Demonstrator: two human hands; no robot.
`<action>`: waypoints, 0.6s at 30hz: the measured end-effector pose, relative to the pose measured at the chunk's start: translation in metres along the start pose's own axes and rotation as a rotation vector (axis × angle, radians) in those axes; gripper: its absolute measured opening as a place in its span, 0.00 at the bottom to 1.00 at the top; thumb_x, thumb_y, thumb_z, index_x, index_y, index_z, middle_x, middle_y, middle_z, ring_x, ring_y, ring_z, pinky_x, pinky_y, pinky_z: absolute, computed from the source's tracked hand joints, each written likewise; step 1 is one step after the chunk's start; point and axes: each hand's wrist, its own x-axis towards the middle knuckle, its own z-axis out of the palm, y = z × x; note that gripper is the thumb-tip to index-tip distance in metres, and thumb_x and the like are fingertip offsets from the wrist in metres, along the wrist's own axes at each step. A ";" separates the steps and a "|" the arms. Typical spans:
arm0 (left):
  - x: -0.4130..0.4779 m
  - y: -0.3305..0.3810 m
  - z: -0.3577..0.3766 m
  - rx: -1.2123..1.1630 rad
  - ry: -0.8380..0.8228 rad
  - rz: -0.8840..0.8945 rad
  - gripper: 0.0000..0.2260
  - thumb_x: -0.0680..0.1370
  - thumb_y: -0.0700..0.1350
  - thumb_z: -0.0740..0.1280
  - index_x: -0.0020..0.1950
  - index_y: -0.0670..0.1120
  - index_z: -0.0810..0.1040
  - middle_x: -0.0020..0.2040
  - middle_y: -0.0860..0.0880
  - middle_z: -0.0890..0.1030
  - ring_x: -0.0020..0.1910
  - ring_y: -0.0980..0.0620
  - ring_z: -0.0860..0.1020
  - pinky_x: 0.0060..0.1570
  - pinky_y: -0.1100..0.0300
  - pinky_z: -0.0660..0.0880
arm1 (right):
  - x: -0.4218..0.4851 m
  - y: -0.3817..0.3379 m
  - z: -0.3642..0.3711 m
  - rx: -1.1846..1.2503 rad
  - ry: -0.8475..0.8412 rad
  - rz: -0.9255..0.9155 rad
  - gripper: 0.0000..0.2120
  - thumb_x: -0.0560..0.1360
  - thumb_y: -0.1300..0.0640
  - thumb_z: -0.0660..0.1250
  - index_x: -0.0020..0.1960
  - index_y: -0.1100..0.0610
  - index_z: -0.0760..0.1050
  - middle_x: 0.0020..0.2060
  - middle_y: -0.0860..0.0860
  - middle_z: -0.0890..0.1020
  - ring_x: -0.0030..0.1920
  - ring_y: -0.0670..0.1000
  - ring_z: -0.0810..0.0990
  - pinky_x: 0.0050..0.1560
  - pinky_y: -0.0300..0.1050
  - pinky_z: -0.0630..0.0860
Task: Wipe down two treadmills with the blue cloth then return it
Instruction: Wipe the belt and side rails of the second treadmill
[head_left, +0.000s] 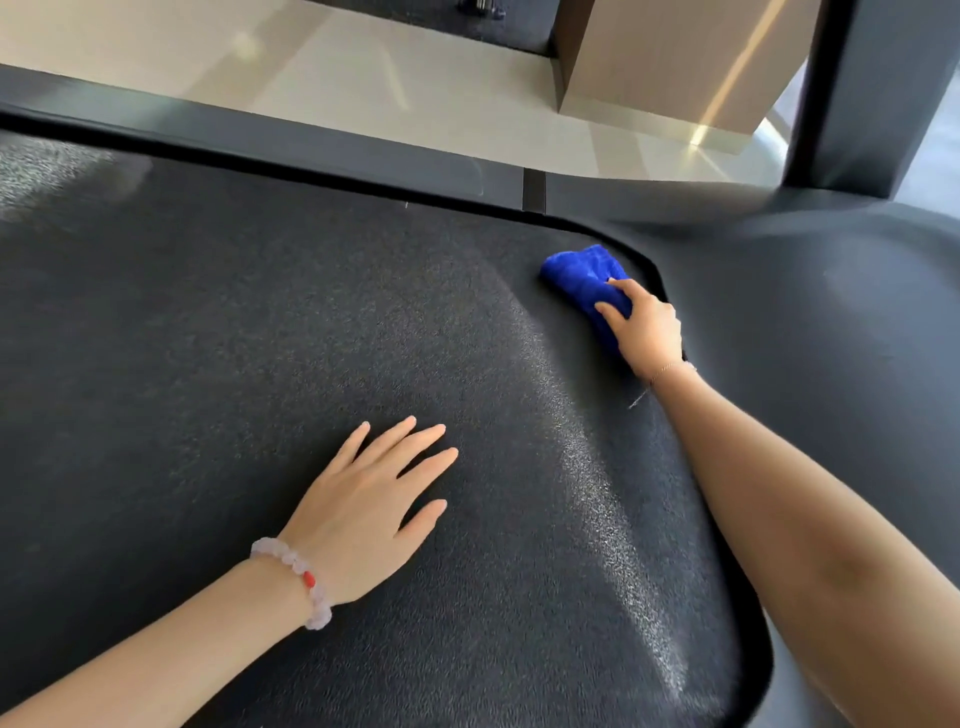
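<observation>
- right hand (647, 332): fingers curled over and clamped on the blue cloth (582, 275), pressing it down onto the treadmill belt (234, 338). Thumb is hidden.
- cloth location: far right corner of the belt, just inside the rounded edge where the belt meets the motor cover (831, 312).
- cloth shape: bunched into a thick wad, not spread flat. Its long axis is diagonal, running from under the palm out to the far left. The free end points at the side rail (311, 140), away from the person.
- left hand (369, 499): palm down on the belt, fingers straight and spread, holding nothing. It sits mid-belt, towards the near edge and well apart from the cloth. Looks like a brace. There is a bead bracelet (301, 577) on the wrist.
- further out: the side rail runs along the belt's far edge, the upright post (857, 93) rises past the far right corner, and pale floor (363, 67) lies beyond.
- step, my read: wiping the belt of one treadmill, working the corner. Only one machine is in view, so I can't tell whether it's the first or the second.
- next, my read: drag the wad out of the corner along the belt with pressure held, tracking the curved edge. The left hand has to clear that path. The cloth's return spot is not in view.
</observation>
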 end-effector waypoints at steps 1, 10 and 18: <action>0.004 -0.001 0.000 0.001 0.001 -0.006 0.22 0.77 0.56 0.52 0.67 0.51 0.73 0.68 0.52 0.72 0.68 0.50 0.69 0.65 0.44 0.64 | 0.009 0.000 0.001 0.004 -0.001 0.009 0.19 0.77 0.48 0.63 0.67 0.49 0.70 0.58 0.59 0.78 0.59 0.63 0.74 0.57 0.51 0.70; 0.012 -0.011 0.000 0.053 -0.025 -0.059 0.25 0.81 0.59 0.42 0.68 0.53 0.71 0.69 0.54 0.71 0.69 0.52 0.68 0.69 0.53 0.58 | 0.064 -0.004 0.004 0.008 -0.037 0.041 0.19 0.78 0.49 0.62 0.67 0.50 0.67 0.61 0.60 0.75 0.61 0.63 0.72 0.57 0.49 0.69; -0.022 -0.023 -0.011 0.080 -0.107 -0.052 0.26 0.81 0.59 0.42 0.68 0.53 0.72 0.69 0.54 0.71 0.69 0.54 0.64 0.66 0.55 0.57 | 0.054 -0.004 0.005 -0.028 -0.056 0.019 0.19 0.78 0.50 0.61 0.68 0.52 0.67 0.60 0.61 0.76 0.61 0.64 0.73 0.58 0.50 0.69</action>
